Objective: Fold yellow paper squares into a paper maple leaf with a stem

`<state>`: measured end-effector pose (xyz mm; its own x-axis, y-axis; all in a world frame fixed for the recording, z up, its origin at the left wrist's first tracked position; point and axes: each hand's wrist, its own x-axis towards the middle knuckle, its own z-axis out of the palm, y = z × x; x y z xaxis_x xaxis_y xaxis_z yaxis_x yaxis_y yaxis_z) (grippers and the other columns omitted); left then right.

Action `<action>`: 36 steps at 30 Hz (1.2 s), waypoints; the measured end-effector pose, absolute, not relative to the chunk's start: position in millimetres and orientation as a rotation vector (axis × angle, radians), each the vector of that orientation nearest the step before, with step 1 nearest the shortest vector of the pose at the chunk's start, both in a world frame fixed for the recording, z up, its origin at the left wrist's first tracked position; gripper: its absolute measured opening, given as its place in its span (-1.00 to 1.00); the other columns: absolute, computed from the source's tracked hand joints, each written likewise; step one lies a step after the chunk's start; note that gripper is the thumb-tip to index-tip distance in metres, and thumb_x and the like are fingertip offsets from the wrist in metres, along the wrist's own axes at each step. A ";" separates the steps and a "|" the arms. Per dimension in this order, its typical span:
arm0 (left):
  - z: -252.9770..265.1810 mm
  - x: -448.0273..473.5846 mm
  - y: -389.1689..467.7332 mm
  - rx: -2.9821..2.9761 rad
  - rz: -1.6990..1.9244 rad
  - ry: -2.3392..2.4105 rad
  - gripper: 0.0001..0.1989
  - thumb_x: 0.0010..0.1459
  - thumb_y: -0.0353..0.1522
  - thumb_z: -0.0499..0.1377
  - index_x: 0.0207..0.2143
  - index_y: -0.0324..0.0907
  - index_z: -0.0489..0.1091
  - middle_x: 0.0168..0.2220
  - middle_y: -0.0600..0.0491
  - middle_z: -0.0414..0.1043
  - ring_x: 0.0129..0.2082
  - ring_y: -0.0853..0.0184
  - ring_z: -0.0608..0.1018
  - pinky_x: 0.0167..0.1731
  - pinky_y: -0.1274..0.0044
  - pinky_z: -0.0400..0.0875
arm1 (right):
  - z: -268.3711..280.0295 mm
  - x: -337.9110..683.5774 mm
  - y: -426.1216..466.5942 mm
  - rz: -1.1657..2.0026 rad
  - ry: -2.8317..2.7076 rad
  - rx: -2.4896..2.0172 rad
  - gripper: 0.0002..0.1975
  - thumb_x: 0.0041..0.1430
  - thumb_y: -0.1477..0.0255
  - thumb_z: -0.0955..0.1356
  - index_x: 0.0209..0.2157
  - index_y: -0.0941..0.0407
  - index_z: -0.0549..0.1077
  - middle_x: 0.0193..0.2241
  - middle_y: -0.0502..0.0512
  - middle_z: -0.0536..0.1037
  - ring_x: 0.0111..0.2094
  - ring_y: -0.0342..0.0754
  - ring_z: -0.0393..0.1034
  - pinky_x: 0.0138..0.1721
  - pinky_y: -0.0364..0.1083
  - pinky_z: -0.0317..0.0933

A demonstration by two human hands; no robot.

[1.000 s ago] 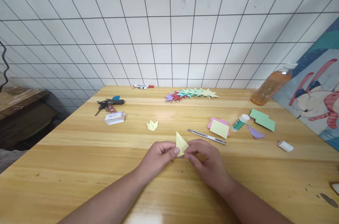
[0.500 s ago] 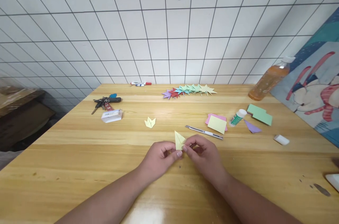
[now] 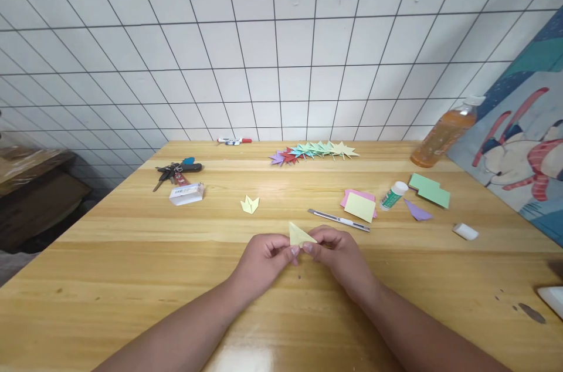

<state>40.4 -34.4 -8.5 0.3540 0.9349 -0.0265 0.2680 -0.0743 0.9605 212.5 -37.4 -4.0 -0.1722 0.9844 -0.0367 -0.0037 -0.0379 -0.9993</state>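
Observation:
A small pale yellow folded paper (image 3: 299, 234), now triangular in outline, is held between both hands above the wooden table. My left hand (image 3: 267, 260) pinches its lower left side with thumb and fingers. My right hand (image 3: 338, 254) grips the lower right side, its thumb pressed on the near edge. Fingers behind the paper are partly hidden. Beyond the hands, to the left, lies a yellow folded paper piece (image 3: 250, 204) with pointed tips. A utility knife (image 3: 338, 219) rests just past my right hand, beside yellow and pink paper sheets (image 3: 359, 208).
Colourful folded paper pieces (image 3: 314, 151) form a row near the tiled wall. At right are a glue stick (image 3: 393, 196), green sheets (image 3: 430, 190), a purple triangle (image 3: 417, 210), an eraser (image 3: 465, 232) and a bottle (image 3: 446, 132). Keys (image 3: 178, 171), a small box (image 3: 186, 193) and markers (image 3: 234, 141) lie left.
The yellow paper has gone from a tall, creased shape to a lower triangle with its right corner spread out. My right thumb and fingers have shifted slightly along it. The view has moved slightly.

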 end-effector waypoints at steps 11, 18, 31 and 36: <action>-12.3 38.9 -30.4 1.524 0.811 1.091 -0.68 0.04 -0.25 0.14 -0.66 -0.26 0.40 -0.65 0.10 0.34 -0.58 0.43 0.32 -0.51 0.63 0.15 | -7.3 213.9 -34.4 1.388 -1.353 -1.150 -0.75 -0.13 0.26 0.44 -0.65 0.16 0.50 -0.56 -0.01 0.36 -0.54 -0.19 0.19 -0.52 -0.20 0.08; -17.3 35.2 -27.3 1.571 0.799 1.162 -0.67 0.04 -0.23 0.13 -0.64 -0.27 0.38 -0.65 0.11 0.30 -0.59 0.43 0.29 -0.53 0.62 0.13 | -16.9 213.9 -33.3 1.430 -1.285 -1.249 -0.79 -0.09 0.28 0.41 -0.53 0.15 0.44 -0.57 0.00 0.41 -0.53 -0.14 0.24 -0.53 -0.17 0.19; -16.9 35.6 -29.3 1.608 0.775 1.159 -0.72 0.01 -0.26 0.13 -0.64 -0.24 0.24 -0.65 0.19 0.03 -0.61 0.48 0.13 -0.58 0.62 0.02 | -13.1 212.8 -39.3 1.277 -1.550 -1.181 -0.86 -0.01 0.43 0.34 -0.34 0.13 0.40 -0.44 0.01 0.39 -0.41 -0.13 0.25 -0.45 -0.19 0.16; -14.5 39.0 -37.4 1.916 0.653 1.151 -0.72 0.00 -0.38 0.10 -0.68 -0.20 0.08 -0.63 0.20 0.06 -0.59 0.47 0.16 -0.56 0.61 0.03 | -10.2 213.1 -40.4 1.312 -1.530 -1.153 -0.88 0.03 0.38 0.32 -0.43 0.16 0.40 -0.49 0.00 0.37 -0.44 -0.14 0.24 -0.44 -0.18 0.15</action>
<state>39.0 -37.4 -14.5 0.4550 0.8900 0.0302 0.4825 -0.2749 0.8317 213.1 -40.4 -10.2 -0.2673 0.9636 0.0099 0.1374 0.0482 -0.9893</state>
